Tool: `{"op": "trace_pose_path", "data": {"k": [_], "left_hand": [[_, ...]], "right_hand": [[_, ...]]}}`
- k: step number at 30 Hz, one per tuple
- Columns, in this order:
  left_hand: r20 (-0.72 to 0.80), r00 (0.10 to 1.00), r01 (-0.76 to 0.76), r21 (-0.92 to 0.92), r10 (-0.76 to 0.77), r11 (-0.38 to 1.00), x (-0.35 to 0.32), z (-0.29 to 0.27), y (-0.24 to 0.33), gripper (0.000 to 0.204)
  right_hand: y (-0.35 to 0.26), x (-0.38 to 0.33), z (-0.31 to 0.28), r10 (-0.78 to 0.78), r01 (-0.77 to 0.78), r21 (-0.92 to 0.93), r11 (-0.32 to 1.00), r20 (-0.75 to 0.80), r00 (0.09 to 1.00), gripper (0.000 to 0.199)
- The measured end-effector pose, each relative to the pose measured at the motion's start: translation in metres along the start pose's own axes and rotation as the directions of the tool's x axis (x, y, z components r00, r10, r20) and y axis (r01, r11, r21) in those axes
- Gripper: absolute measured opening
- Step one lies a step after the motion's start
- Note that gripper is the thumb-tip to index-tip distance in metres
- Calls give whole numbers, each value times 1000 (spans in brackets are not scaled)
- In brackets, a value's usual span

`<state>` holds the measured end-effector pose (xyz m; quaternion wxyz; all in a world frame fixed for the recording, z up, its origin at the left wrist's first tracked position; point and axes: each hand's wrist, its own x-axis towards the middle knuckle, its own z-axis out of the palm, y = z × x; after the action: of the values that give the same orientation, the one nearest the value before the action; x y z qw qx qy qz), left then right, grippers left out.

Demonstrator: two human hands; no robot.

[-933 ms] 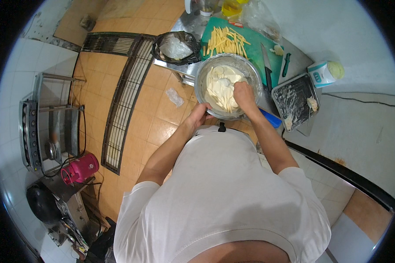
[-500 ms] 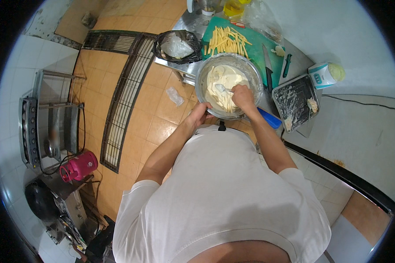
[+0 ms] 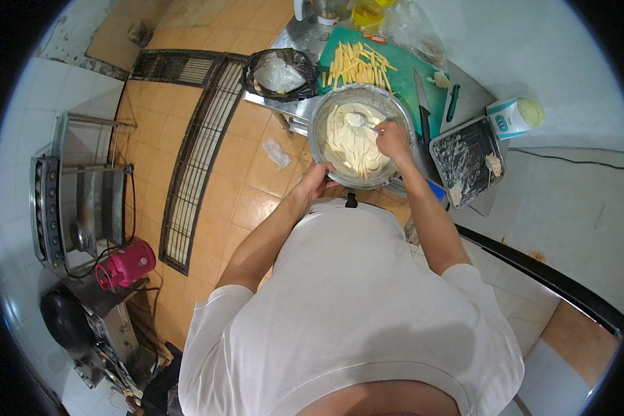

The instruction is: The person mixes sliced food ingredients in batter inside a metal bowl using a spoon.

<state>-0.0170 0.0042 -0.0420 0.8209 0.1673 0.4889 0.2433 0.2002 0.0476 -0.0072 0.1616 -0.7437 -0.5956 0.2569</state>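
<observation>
Metal bowl (image 3: 316,139) of creamy mixture (image 3: 347,142) is at the upper centre of the frame, its lower left rim against the fingers (image 3: 330,168) of the left hand (image 3: 314,182). Those fingers curl at the rim, nearly together; how far they reach beneath the bowl is hidden. Pale strips lie partly sunk in the mixture. Reaching over the bowl's right side, the right hand (image 3: 393,142) has its fingers bent closely around the handle of a spoon (image 3: 356,120), leaving little gap between them. The spoon's head lies in the mixture, up and left of those fingertips.

Just above the bowl, cut strips (image 3: 353,62) are heaped on a green cutting board (image 3: 405,66), with a black-handled knife (image 3: 425,121) along its right side. A black plastic bag (image 3: 305,87) sits on the metal tabletop (image 3: 295,109) at upper left of the bowl; a smeared dark tray (image 3: 475,145) is to the right.
</observation>
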Motion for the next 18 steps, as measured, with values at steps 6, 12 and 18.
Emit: {"op": "trace_pose_path", "data": {"k": [6, 12, 18], "left_hand": [[28, 999, 23, 6, -23, 1000, 7, -2, -2, 40], [8, 1000, 16, 12, -16, 1000, 14, -8, -8, 43], [32, 999, 16, -9, -16, 1000, 18, -9, -10, 45]], "right_hand": [[-10, 16, 4, -185, 176, -81, 981, -111, 977, 26], [-16, 20, 10, -220, 193, -169, 967, -157, 963, 28], [-5, 21, 17, -269, 230, -201, 952, -192, 944, 23]]}}
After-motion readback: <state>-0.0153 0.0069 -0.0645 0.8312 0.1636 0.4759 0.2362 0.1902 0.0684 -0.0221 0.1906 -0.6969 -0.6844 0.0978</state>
